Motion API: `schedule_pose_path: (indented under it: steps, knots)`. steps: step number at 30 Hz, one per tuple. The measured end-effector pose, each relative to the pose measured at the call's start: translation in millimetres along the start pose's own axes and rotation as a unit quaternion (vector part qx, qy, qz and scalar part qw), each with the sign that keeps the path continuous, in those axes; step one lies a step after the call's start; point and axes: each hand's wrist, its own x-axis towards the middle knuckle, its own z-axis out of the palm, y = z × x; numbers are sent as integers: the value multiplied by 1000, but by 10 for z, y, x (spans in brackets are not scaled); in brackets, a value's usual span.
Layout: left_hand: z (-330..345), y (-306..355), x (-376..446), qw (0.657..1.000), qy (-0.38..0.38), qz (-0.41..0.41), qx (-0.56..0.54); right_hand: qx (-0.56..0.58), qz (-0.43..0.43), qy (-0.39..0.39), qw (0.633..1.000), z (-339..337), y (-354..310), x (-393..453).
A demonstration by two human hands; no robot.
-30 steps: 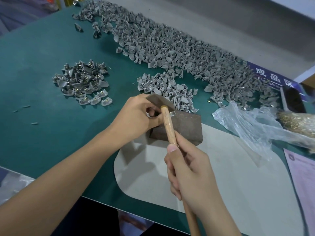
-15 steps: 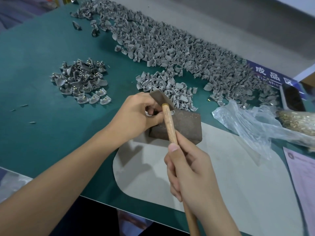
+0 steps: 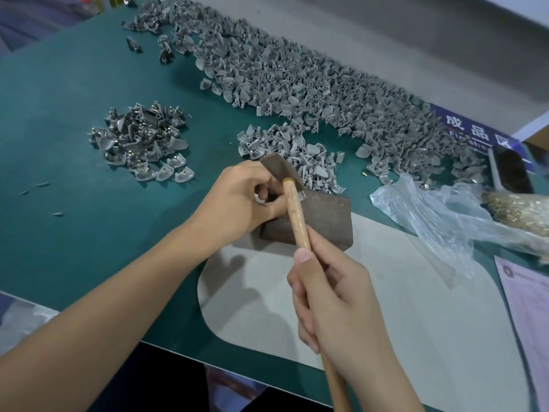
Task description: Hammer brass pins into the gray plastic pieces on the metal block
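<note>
A gray piece (image 3: 261, 200) is pinched on the metal block (image 3: 320, 218) by the left hand (image 3: 237, 200), the hammer (image 3: 294, 203) gripped by the right hand (image 3: 335, 295); a small pinned pile (image 3: 142, 144) is done, the large pile (image 3: 297, 84) judged outstanding.

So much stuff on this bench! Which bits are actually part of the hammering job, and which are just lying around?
In the job:
hammer, gripped by the right hand
gray piece, pinched by the left hand
metal block
gray pile
pinned pile
bag of brass pins

Lying about:
paper sheet
blue label
dark tray
</note>
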Motion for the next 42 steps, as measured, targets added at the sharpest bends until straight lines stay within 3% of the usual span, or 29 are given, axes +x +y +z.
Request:
schedule_pose_path:
  steps: [5,10,16,21,28,31,36,42]
  knots:
    - [18,-85,13,1000,-20,-13,-2,10,21,13,1000,-18,-5,28]
    - [15,-98,1,1000,-2,2,18,225,54,-3,973,-154,-126,25]
    - [-3,-78,-9,999,9,10,41,353,72,-20,933,-453,-234,-5]
    - [1,-63,-11,999,-1,2,32,314,62,-30,947,-449,-198,-38]
    - [-3,-62,-22,1000,6,11,23,167,97,-4,981,-298,-132,7]
    - [-8,-48,-13,999,1,10,33,136,54,13,989,-255,-110,-13]
    - [-14,-57,-20,1000,1,4,23,100,82,4,992,-290,-134,-12]
    - [-13,-58,-15,1000,3,-4,27,100,58,7,993,-276,-145,-2]
